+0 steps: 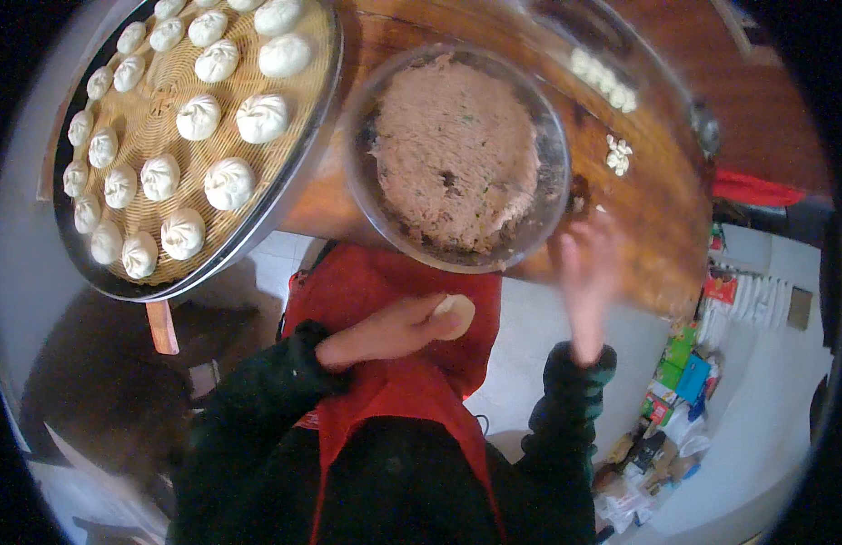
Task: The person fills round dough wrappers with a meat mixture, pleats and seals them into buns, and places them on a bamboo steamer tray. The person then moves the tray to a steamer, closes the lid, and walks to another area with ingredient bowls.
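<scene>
My left hand (389, 331) is closed around a small round dough wrapper (455, 317), its thumb pressed on the pale disc, in front of my red apron (376, 282). To the right, my right hand (592, 272) is raised beside the bowl's lower right rim. Motion blurs its fingers, so whether they hold anything does not show. The wide metal bowl (356, 173) stands at the table's near edge, heaped with pinkish minced meat filling (457, 145) flecked with green.
At the left, a round tray with a woven mat (153, 95) carries many pleated buns (230, 183). Small dough bits (618, 155) and a row of pale dough pieces (604, 80) lie on the wooden table (657, 245). Boxes and bags (680, 372) are piled at the lower right.
</scene>
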The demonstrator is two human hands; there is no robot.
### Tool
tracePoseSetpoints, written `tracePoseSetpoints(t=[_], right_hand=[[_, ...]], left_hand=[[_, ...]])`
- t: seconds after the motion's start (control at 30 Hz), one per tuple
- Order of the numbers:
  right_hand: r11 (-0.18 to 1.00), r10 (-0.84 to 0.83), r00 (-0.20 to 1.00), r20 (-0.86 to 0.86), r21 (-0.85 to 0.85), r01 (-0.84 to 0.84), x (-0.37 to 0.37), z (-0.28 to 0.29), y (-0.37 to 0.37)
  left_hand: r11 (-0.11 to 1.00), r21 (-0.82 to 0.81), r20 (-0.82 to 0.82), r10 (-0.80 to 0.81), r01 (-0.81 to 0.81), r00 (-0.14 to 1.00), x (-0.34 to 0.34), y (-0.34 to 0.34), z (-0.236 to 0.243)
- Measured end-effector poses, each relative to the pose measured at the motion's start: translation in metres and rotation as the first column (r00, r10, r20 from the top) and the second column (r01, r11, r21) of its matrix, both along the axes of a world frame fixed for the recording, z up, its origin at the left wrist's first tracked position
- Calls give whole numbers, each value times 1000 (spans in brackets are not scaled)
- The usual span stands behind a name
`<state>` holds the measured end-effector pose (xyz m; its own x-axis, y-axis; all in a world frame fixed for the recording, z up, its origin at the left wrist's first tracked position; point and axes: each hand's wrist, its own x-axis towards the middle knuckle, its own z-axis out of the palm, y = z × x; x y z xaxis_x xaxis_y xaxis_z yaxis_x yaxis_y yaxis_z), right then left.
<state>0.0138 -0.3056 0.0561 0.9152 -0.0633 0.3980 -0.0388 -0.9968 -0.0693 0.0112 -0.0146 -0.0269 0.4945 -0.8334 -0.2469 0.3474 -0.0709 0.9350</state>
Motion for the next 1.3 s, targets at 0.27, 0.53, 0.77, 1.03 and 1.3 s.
tracePoseSetpoints(t=[0.27, 0.53, 0.77, 1.03, 1.3], right_hand=[[898, 321, 947, -11, 320, -301, 75, 44, 70], [875, 380, 920, -98, 360, -323, 53, 49, 92], [880, 422, 896, -137, 300, -368, 47, 30, 95], [872, 384, 867, -318, 435, -226, 58, 20, 91], [842, 438, 876, -201, 434, -321, 36, -5, 98]], left_hand=[[988, 114, -203, 127, -106, 971, 15, 28, 30], [933, 10, -457, 324, -359, 828, 31, 57, 40], [895, 11, -359, 420, -446, 833, 42, 44, 41], [866, 4, -389, 461, -499, 797, 42, 46, 47], [883, 40, -425, 438, -467, 792, 46, 57, 37]])
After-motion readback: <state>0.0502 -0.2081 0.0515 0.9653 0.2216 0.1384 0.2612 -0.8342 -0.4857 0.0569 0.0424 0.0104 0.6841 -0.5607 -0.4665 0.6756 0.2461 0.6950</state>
